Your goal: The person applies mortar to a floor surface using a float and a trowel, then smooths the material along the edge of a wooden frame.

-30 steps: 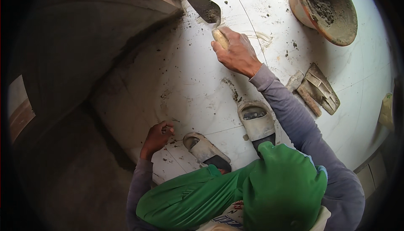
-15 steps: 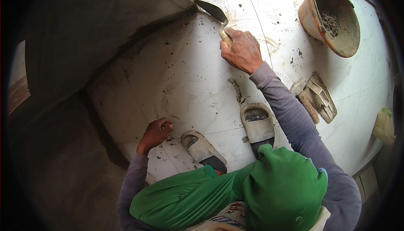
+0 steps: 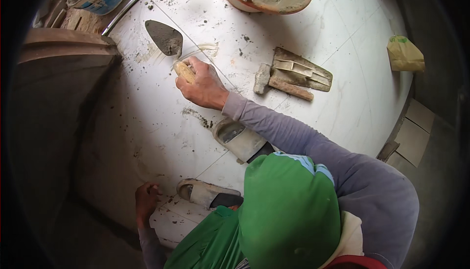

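Note:
My right hand [image 3: 203,84] is wrapped round the yellowish handle of a pointed trowel [image 3: 157,30]. Some grey mortar [image 3: 171,45] lies on the blade, which is held over the pale tile floor [image 3: 166,122]. Low on the left, in shadow, my left hand [image 3: 148,199] has its fingers curled in, with nothing visible in them. It is near the toe of my left slide sandal [image 3: 196,190]. My right slide sandal [image 3: 240,139] is below my right forearm.
A mortar bucket [image 3: 289,7] stands beyond my right hand. A hammer [image 3: 263,79] lies beside a ribbed float [image 3: 302,68]. At the far left are a blue bucket [image 3: 105,0] and the dark wall's end [image 3: 73,48]. A yellowish bag [image 3: 405,54] sits at right.
My right hand has drawn the trowel back from the wall's corner; its blade now shows broad, with mortar on it. The view has swung, bringing the blue bucket in. My left hand stays curled.

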`<state>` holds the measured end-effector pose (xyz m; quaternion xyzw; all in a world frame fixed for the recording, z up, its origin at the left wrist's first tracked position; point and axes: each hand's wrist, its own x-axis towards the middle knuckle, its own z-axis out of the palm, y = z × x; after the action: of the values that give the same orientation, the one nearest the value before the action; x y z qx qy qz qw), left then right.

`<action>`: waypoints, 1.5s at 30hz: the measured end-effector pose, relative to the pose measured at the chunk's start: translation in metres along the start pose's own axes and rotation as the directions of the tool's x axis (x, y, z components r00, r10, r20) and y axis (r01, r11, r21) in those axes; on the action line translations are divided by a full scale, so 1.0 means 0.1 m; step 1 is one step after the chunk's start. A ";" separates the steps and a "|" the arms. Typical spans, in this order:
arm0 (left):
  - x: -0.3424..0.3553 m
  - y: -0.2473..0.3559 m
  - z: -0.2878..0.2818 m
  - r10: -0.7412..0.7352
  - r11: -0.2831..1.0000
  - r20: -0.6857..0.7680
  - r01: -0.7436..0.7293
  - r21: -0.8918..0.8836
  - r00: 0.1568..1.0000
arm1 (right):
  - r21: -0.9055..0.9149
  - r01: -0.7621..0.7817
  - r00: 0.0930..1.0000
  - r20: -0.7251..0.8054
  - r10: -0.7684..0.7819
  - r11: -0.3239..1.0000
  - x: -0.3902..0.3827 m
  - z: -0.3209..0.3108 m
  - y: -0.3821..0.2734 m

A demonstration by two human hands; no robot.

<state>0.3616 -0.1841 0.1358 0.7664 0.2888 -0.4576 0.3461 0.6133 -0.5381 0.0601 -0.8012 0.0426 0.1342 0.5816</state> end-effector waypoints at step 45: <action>-3.33 0.71 -0.73 0.065 0.994 -0.166 -0.048 0.102 0.984 | -0.733 -0.118 0.837 0.290 0.465 0.670 -2.07 -1.88 -3.95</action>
<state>0.3142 -0.2105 0.4802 0.8265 0.2725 -0.3943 0.2953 0.5345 -0.6078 0.5324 -0.8855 -0.0156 0.4172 0.2041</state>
